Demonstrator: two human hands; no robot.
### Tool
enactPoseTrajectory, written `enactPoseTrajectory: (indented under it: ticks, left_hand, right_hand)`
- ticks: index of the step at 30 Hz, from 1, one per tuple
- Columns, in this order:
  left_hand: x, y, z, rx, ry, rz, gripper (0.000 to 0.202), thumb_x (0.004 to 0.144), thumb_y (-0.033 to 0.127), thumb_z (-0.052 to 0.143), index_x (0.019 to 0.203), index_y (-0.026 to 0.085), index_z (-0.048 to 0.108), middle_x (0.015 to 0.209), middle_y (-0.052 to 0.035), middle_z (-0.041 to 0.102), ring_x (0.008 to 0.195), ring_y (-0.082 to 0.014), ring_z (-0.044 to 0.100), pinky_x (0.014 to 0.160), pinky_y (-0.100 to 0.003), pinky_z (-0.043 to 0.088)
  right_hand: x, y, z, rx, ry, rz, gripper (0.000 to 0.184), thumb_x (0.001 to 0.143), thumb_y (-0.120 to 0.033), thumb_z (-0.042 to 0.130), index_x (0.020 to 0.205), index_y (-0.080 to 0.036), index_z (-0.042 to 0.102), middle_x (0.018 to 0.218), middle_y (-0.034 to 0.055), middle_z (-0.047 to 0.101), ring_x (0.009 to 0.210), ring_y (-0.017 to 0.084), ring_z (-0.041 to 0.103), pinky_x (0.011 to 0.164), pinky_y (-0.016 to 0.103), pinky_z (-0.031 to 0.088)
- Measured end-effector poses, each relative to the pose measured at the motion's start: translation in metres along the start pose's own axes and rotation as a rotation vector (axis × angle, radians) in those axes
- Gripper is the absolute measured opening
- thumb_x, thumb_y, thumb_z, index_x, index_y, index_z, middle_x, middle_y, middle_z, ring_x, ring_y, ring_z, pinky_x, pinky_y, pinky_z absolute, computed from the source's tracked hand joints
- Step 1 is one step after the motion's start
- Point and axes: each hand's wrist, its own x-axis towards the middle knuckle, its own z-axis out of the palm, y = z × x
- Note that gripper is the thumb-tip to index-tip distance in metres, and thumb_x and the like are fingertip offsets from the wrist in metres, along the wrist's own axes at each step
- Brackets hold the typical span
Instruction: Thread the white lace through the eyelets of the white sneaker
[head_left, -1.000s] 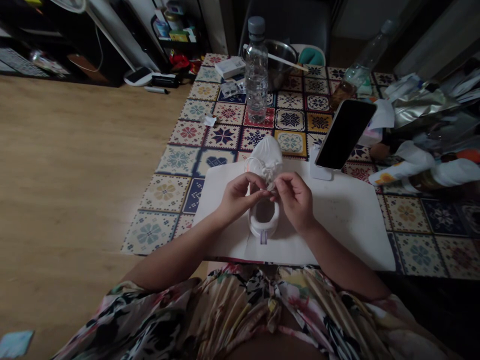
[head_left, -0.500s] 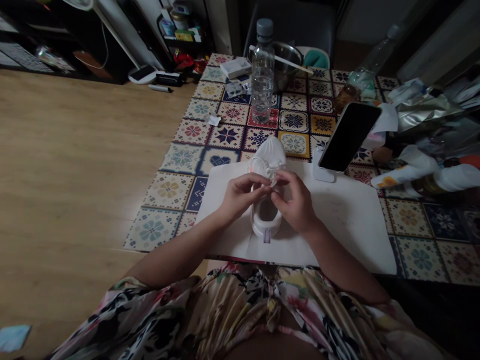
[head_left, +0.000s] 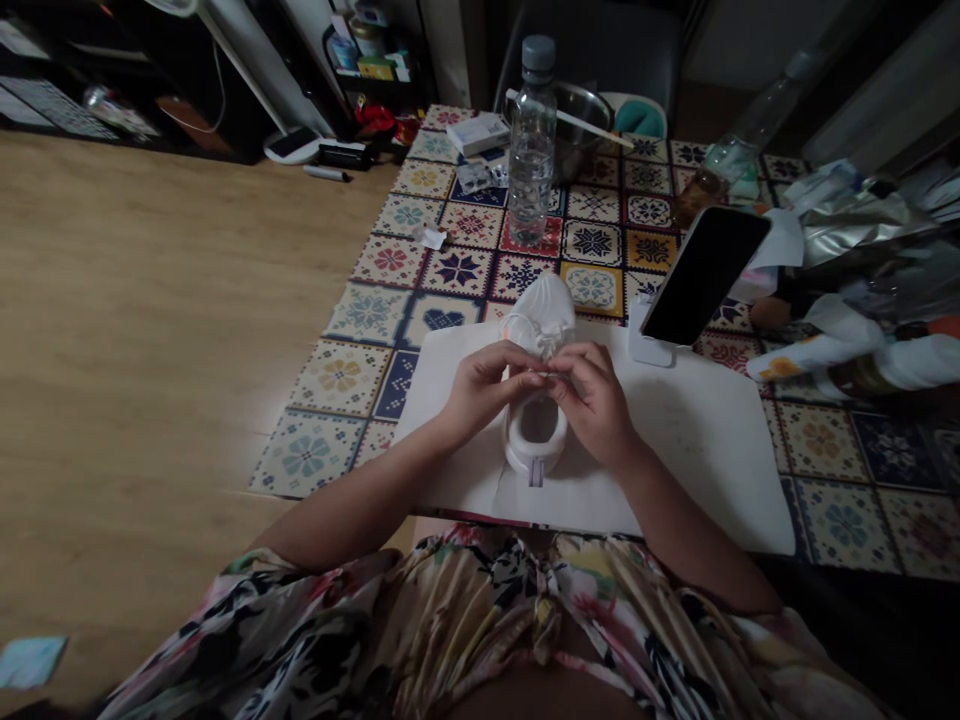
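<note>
A white shoe (head_left: 541,300) rests on a white sheet (head_left: 690,440), its toe pointing away from me and its heel near the table edge. Over the shoe's tongue, my left hand (head_left: 491,385) pinches a white shoelace (head_left: 550,373) between thumb and fingers. From the other side my right hand (head_left: 592,400) pinches the same lace, and the two sets of fingertips nearly meet. Loops of lace lie on the shoe just beyond my fingers. My fingers hide the middle of the shoe.
A black phone (head_left: 705,278) leans on a white stand right of the shoe. Beyond the toe stands a clear water bottle (head_left: 532,150), with a metal pot (head_left: 581,115) behind it. Bottles and packets crowd the right side. A small paper scrap (head_left: 433,238) lies on the patterned tablecloth (head_left: 337,375).
My right fingers have closed in toward my left fingertips and rotated slightly. More of the lace loops now shows beyond them. The shoe keeps its place on the sheet.
</note>
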Motion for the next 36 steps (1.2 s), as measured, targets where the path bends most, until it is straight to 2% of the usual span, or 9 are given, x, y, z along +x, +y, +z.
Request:
enactPoseTrajectory:
  ticks: [4, 7, 10, 13, 17, 23, 27, 32, 36]
  left_hand:
    - [0.001, -0.001, 0.000, 0.043, 0.004, 0.022, 0.030, 0.074, 0.049, 0.079, 0.070, 0.020, 0.074, 0.068, -0.0034, 0.068, 0.066, -0.0138, 0.058, 0.068, -0.029, 0.047]
    - [0.000, -0.001, 0.001, 0.046, 0.007, -0.007, 0.035, 0.073, 0.053, 0.078, 0.067, 0.019, 0.072, 0.067, -0.0026, 0.066, 0.065, -0.0135, 0.056, 0.068, -0.029, 0.046]
    - [-0.001, -0.001, 0.002, 0.018, 0.018, -0.056, 0.037, 0.072, 0.054, 0.078, 0.066, 0.019, 0.070, 0.067, -0.0019, 0.065, 0.064, -0.0129, 0.055, 0.066, -0.028, 0.045]
    - [-0.001, -0.002, 0.003, -0.001, 0.030, -0.095, 0.039, 0.070, 0.055, 0.079, 0.065, 0.018, 0.068, 0.067, -0.0015, 0.064, 0.064, -0.0128, 0.055, 0.064, -0.027, 0.044]
    - [0.000, -0.003, 0.002, -0.010, 0.009, -0.131, 0.042, 0.068, 0.057, 0.080, 0.063, 0.017, 0.067, 0.064, -0.0009, 0.063, 0.062, -0.0125, 0.054, 0.064, -0.027, 0.044]
    - [0.006, -0.009, -0.005, -0.049, -0.048, -0.170, 0.044, 0.065, 0.057, 0.082, 0.060, 0.017, 0.065, 0.060, -0.0007, 0.061, 0.057, -0.0111, 0.050, 0.058, -0.026, 0.040]
    - [0.013, -0.016, -0.009, -0.033, -0.004, -0.162, 0.043, 0.067, 0.055, 0.081, 0.061, 0.017, 0.063, 0.059, -0.0009, 0.061, 0.057, -0.0115, 0.051, 0.059, -0.026, 0.041]
    - [0.021, -0.021, -0.013, 0.200, 0.046, -0.050, 0.030, 0.073, 0.041, 0.079, 0.062, 0.017, 0.064, 0.063, -0.0016, 0.061, 0.062, -0.0137, 0.052, 0.063, -0.027, 0.040]
    - [0.022, -0.020, -0.012, 0.340, 0.061, 0.006, 0.020, 0.077, 0.030, 0.073, 0.063, 0.017, 0.066, 0.064, -0.0015, 0.062, 0.064, -0.0143, 0.053, 0.067, -0.028, 0.040]
  right_hand:
    - [-0.002, 0.006, 0.000, 0.195, -0.108, 0.146, 0.007, 0.091, -0.028, 0.060, 0.089, -0.023, 0.065, 0.098, 0.0047, 0.061, 0.102, 0.021, 0.058, 0.094, 0.040, 0.047]
    - [-0.003, 0.005, -0.001, 0.221, -0.173, 0.148, 0.006, 0.086, -0.025, 0.064, 0.091, -0.023, 0.065, 0.103, 0.0053, 0.061, 0.106, 0.022, 0.059, 0.096, 0.040, 0.047]
    - [-0.003, 0.001, -0.002, 0.100, -0.112, 0.057, 0.011, 0.083, -0.023, 0.067, 0.092, -0.023, 0.063, 0.100, 0.0055, 0.062, 0.100, 0.022, 0.060, 0.090, 0.039, 0.048]
    - [-0.003, -0.005, -0.002, -0.111, -0.013, -0.104, 0.011, 0.086, -0.023, 0.067, 0.096, -0.026, 0.062, 0.095, 0.0042, 0.067, 0.093, 0.022, 0.062, 0.087, 0.039, 0.046]
    - [-0.003, -0.007, -0.004, -0.281, 0.009, -0.288, 0.008, 0.091, -0.020, 0.063, 0.095, -0.028, 0.064, 0.093, 0.0019, 0.071, 0.088, 0.020, 0.064, 0.087, 0.040, 0.043]
    - [0.001, -0.006, -0.013, -0.072, 0.008, -0.219, 0.007, 0.090, -0.025, 0.066, 0.084, -0.027, 0.068, 0.089, 0.0029, 0.067, 0.089, 0.022, 0.060, 0.085, 0.041, 0.045]
    - [0.001, -0.004, -0.022, 0.065, -0.078, -0.149, 0.009, 0.088, -0.029, 0.069, 0.079, -0.028, 0.069, 0.083, 0.0018, 0.065, 0.087, 0.022, 0.059, 0.085, 0.042, 0.046]
    - [0.000, -0.002, -0.025, 0.172, -0.204, -0.137, 0.010, 0.086, -0.028, 0.071, 0.076, -0.026, 0.070, 0.078, 0.0014, 0.066, 0.084, 0.021, 0.059, 0.084, 0.041, 0.047]
    - [-0.001, 0.000, -0.022, 0.198, -0.239, -0.145, 0.012, 0.086, -0.028, 0.071, 0.074, -0.026, 0.069, 0.078, 0.0014, 0.067, 0.084, 0.021, 0.060, 0.084, 0.041, 0.047]
